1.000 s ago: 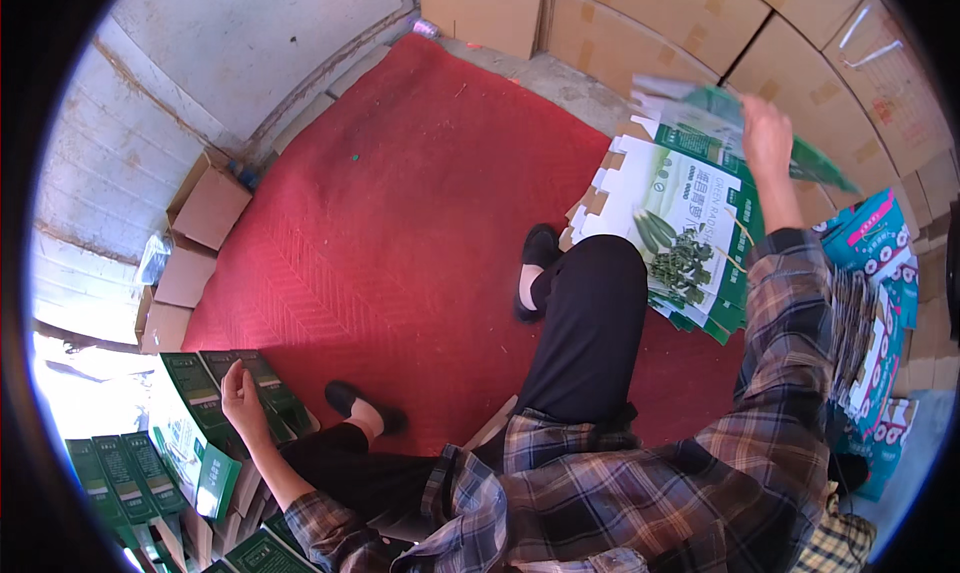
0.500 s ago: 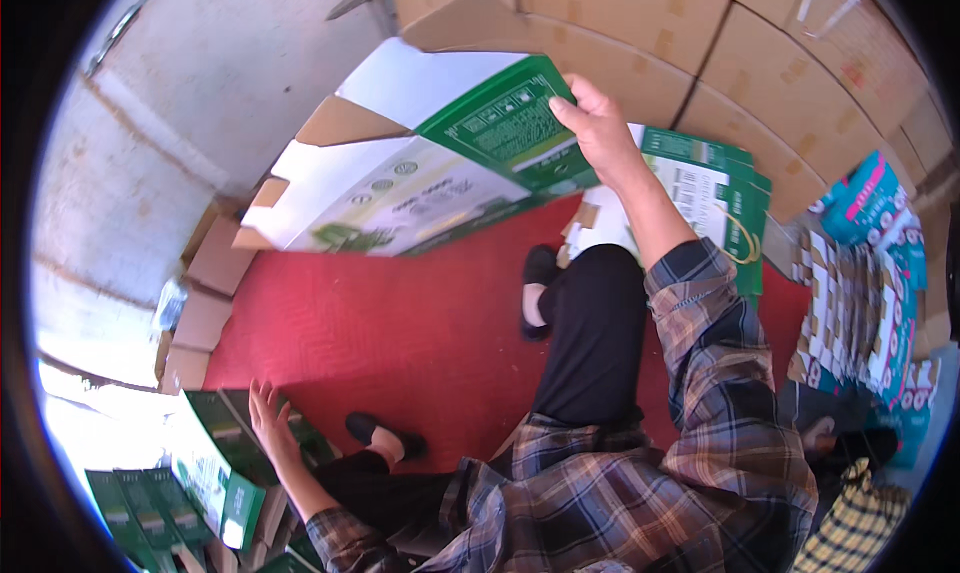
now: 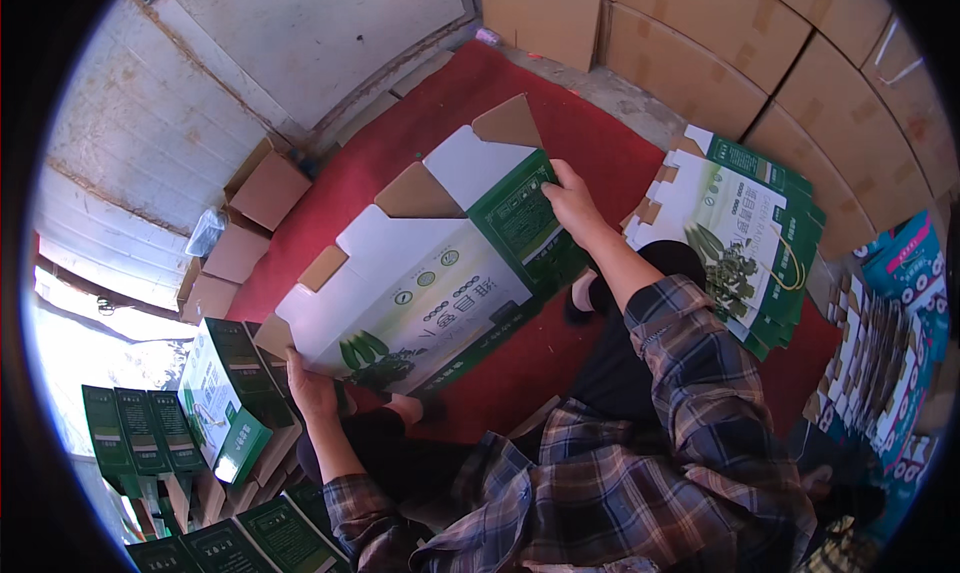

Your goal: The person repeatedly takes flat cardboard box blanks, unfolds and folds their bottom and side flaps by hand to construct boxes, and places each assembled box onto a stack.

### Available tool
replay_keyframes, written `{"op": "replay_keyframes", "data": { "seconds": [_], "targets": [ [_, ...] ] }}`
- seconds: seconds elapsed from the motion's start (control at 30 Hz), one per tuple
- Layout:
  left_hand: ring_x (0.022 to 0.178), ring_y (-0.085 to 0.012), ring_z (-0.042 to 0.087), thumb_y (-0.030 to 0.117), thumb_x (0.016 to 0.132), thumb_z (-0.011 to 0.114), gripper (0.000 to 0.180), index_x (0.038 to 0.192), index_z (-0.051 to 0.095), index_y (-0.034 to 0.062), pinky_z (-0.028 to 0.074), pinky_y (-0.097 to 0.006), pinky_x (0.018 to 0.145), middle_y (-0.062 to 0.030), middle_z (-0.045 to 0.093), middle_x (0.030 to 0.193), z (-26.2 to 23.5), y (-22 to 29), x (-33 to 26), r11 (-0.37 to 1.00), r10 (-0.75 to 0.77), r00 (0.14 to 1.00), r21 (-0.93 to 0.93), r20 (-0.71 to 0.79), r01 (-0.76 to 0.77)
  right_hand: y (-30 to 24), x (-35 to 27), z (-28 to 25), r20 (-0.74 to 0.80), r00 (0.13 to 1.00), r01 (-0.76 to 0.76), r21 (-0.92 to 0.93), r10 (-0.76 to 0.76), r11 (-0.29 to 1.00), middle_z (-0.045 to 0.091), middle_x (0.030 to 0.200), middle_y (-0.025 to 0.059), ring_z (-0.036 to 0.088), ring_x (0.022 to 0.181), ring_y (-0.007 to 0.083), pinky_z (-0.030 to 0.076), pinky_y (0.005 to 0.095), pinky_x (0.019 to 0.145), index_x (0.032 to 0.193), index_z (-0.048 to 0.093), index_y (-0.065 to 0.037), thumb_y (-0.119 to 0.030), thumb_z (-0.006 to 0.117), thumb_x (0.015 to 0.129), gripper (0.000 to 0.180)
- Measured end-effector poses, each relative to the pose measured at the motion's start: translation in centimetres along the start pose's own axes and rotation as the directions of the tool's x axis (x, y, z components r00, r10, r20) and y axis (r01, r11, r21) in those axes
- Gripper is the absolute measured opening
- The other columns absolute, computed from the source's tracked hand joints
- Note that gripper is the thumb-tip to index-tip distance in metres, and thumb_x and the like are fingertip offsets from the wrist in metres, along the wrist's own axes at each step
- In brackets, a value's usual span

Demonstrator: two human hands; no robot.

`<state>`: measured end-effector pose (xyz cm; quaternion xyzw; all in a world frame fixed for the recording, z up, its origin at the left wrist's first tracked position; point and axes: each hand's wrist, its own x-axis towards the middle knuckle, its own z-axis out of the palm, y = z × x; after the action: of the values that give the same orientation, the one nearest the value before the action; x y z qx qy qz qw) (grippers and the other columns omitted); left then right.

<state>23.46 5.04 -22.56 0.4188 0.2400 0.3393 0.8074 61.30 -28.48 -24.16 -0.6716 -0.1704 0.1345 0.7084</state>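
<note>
A green-and-white printed cardboard carton (image 3: 430,298) spans the space in front of me, its brown-lined end flaps standing out along the far edge. Pictures of green vegetables are on its white panel. My right hand (image 3: 577,211) grips the green end panel, thumb on top. At the near left corner, my left hand (image 3: 313,388) is closed on the carton's edge; part of its fingers is hidden behind the board. To the right of my knee lies a stack of flattened cartons (image 3: 735,198) of the same print, the top one with a yellow cord handle.
Set-up green boxes (image 3: 222,398) stand at my lower left, near open brown boxes (image 3: 272,188) by the pale wall. Large brown cartons (image 3: 690,48) are stacked at the back right. Teal-and-white flattened packaging (image 3: 870,353) piles up at far right. A red mat (image 3: 600,113) covers the floor.
The carton has come nearer and lower, and opened out more toward me. My left hand, empty and spread before, now holds its left corner. The view has shifted.
</note>
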Motion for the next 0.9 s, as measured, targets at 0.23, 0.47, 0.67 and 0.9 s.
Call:
{"op": "replay_keyframes", "data": {
  "seconds": [0.23, 0.47, 0.67, 0.9],
  "targets": [
    [0.115, -0.0248, 0.056, 0.013, 0.088, 0.063, 0.043, 0.129, 0.051, 0.0052, 0.042, -0.044, 0.102, -0.0076, 0.060, 0.123, -2.5, -1.5, -1.6, 0.990, -0.133, 0.991, 0.051, 0.003, 0.132, 3.0, 0.6, 0.4, -0.090, 0.991, 0.074, -0.233, -0.098, 0.970, 0.054, 0.124, 0.0227, 0.050, 0.120, 0.0351, 0.038, 0.0408, 0.101, 0.127, 0.051, -0.003, -0.008, 0.051, 0.086, 0.042],
    [0.098, -0.0266, 0.062, 0.003, 0.081, 0.068, 0.038, 0.117, 0.056, 0.0018, 0.049, -0.041, 0.091, -0.0103, 0.062, 0.107, 2.2, -3.3, -4.3, 0.929, -0.168, 0.981, 0.315, -0.102, 0.192, 5.2, 0.8, -0.2, -0.042, 0.986, -0.164, -0.188, 0.159, 0.968, 0.043, 0.139, 0.0241, 0.043, 0.129, 0.0363, 0.036, 0.0405, 0.104, 0.136, 0.044, -0.005, -0.023, 0.056, 0.086, 0.054],
    [0.094, -0.0245, 0.064, 0.008, 0.083, 0.068, 0.031, 0.112, 0.058, 0.0014, 0.055, -0.045, 0.073, -0.0105, 0.064, 0.103, 3.1, -3.1, -4.9, 0.901, -0.123, 0.990, 0.410, -0.073, 0.142, 2.2, -1.6, 2.6, -0.336, 0.899, 0.093, -0.481, -0.282, 0.872, 0.056, 0.119, 0.0189, 0.054, 0.113, 0.0321, 0.043, 0.0405, 0.095, 0.126, 0.051, -0.006, -0.018, 0.062, 0.084, 0.045],
    [0.094, -0.0243, 0.063, 0.005, 0.083, 0.067, 0.030, 0.110, 0.057, -0.0002, 0.053, -0.042, 0.081, -0.0106, 0.063, 0.104, 4.5, -2.7, -5.5, 0.873, -0.182, 0.973, 0.432, -0.139, 0.225, -2.7, -6.9, 5.8, 0.181, 0.865, 0.501, -0.359, -0.467, 0.788, 0.063, 0.090, 0.0114, 0.061, 0.089, 0.0297, 0.049, 0.0381, 0.077, 0.093, 0.062, -0.004, -0.005, 0.062, 0.082, 0.011]
  ]
}}
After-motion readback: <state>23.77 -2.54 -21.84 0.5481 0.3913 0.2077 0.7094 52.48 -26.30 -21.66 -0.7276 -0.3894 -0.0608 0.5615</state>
